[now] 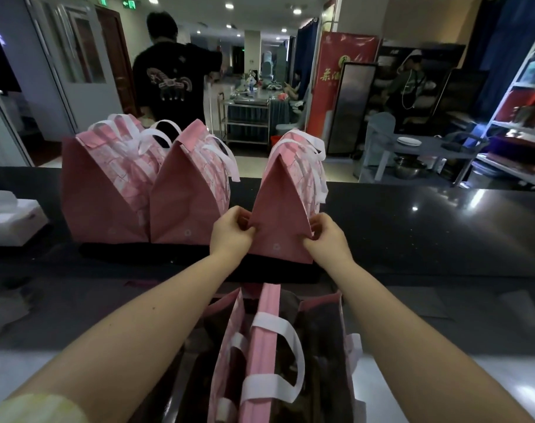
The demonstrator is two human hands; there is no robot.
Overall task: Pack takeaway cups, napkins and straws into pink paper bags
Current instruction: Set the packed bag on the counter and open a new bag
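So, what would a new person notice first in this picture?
The left hand and right hand pinch the lower side edges of the right pink bag on the dark counter. The left bag and the middle bag stand beside it, tops folded shut. An open bag with white handles sits nearest the camera.

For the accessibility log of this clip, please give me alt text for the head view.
The left hand and right hand pinch the lower side folds of a closed pink paper bag standing on a dark counter, right of two more closed pink bags. Nearer the camera stand open pink bags with white handles.
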